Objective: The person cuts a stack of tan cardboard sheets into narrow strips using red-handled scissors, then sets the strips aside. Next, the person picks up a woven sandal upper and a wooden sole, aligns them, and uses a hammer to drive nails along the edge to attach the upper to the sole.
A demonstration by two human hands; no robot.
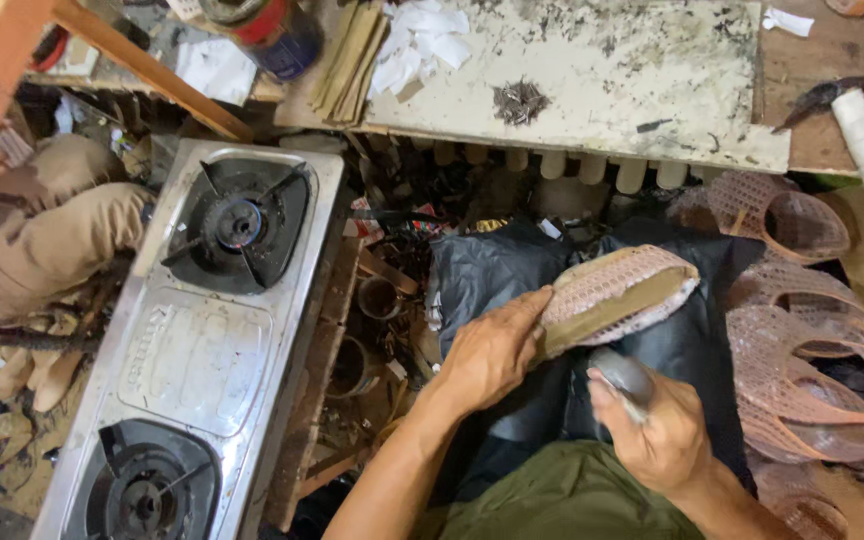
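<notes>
Left hand (492,352) grips the heel end of a pink woven mesh shoe upper (617,293) with tan sole edge, over black cloth (692,340) on the lap; right hand (652,425) is closed around a grey metal tool (624,378) just below it

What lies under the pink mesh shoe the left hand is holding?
Under the pink mesh shoe held by the left hand lies a black sheet draped across the lap. What sits beneath that sheet is covered. The right hand grips a metal tool just below.
</notes>
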